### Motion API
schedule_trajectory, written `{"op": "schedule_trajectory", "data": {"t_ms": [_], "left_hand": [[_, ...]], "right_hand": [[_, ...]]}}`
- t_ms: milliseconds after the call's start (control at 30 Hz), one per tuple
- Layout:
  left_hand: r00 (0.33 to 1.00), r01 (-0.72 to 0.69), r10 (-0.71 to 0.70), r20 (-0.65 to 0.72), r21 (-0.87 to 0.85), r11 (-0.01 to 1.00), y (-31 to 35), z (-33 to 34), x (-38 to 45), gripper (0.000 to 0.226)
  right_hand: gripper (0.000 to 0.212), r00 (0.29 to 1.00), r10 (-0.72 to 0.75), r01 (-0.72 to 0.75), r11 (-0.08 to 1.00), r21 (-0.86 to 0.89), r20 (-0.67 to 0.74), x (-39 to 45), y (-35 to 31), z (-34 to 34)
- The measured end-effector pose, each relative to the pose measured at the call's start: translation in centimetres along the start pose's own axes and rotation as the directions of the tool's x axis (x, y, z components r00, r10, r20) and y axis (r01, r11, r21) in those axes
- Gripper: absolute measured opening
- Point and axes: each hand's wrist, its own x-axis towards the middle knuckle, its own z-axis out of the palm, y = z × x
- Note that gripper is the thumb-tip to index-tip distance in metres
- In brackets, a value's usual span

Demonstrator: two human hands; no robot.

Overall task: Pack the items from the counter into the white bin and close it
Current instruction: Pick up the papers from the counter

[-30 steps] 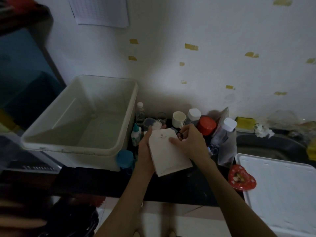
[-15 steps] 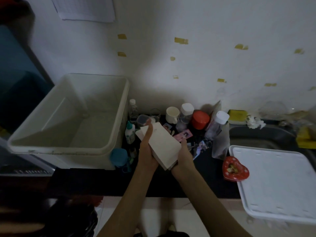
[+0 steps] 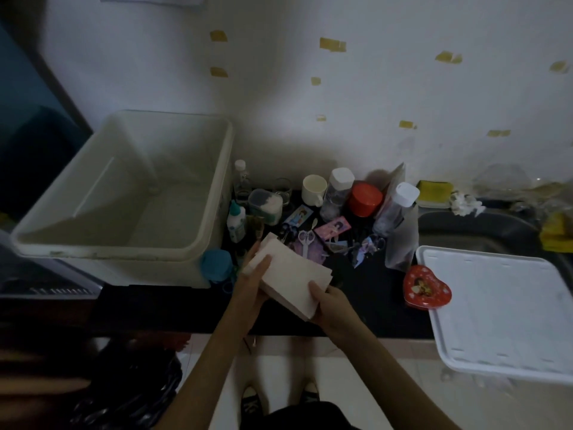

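Observation:
A flat stack of white paper bags [image 3: 290, 276] is held above the counter's front edge. My left hand [image 3: 252, 282] grips its left side with the thumb on top. My right hand [image 3: 330, 304] grips its lower right corner, thumb over the top. The open white bin [image 3: 214, 218] stands on the left of the dark counter, with nothing visible inside. Its white lid [image 3: 502, 308] lies at the right, partly over the sink. Behind the stack lie scissors [image 3: 305, 240], photo cards [image 3: 333, 228], a white mug [image 3: 313, 190], a red-lidded jar [image 3: 363, 198] and clear bottles [image 3: 336, 190].
A red heart-shaped tin [image 3: 426, 290] sits beside the lid. A blue-capped item [image 3: 216, 263] and a small white bottle [image 3: 236, 220] stand against the bin's right wall. A yellow sponge [image 3: 434, 189] and the sink [image 3: 483, 231] are at the back right. A wall rises right behind.
My right hand moved from the top of the stack to its lower right corner. The stack came down and toward me, and the items behind it came into sight.

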Motion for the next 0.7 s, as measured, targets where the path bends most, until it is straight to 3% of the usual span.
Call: {"op": "schedule_trajectory", "data": {"t_ms": [100,200,333,533,700], "left_hand": [[0.980,0.154,-0.139,-0.142,0.100,0.983,-2.3,-3.6,-1.3,0.027],[0.965,0.238,-0.213,-0.152,0.165,0.957,-3.8,-6.1,-2.3,0.022],[0.935,0.299,-0.261,-0.241,0.139,0.944,-5.5,-8.0,-2.0,0.020],[0.887,0.333,-0.310,-0.342,0.009,0.943,-8.4,-9.0,-0.9,0.020],[0.905,0.301,-0.169,-0.391,0.305,0.904,-9.6,-9.4,0.5,0.035]], "right_hand": [[0.034,0.996,-0.088,0.084,0.972,-0.217,-0.011,0.3,1.9,-0.9],[0.032,0.995,-0.094,0.094,0.939,-0.330,0.017,0.6,3.6,-0.9],[0.023,1.000,0.011,-0.002,0.952,-0.306,0.029,2.5,5.7,-0.3],[0.035,0.989,0.131,-0.147,0.952,-0.267,-0.075,7.5,8.6,0.2],[0.037,0.977,0.133,-0.171,0.957,-0.233,-0.169,9.8,10.5,0.3]]}}
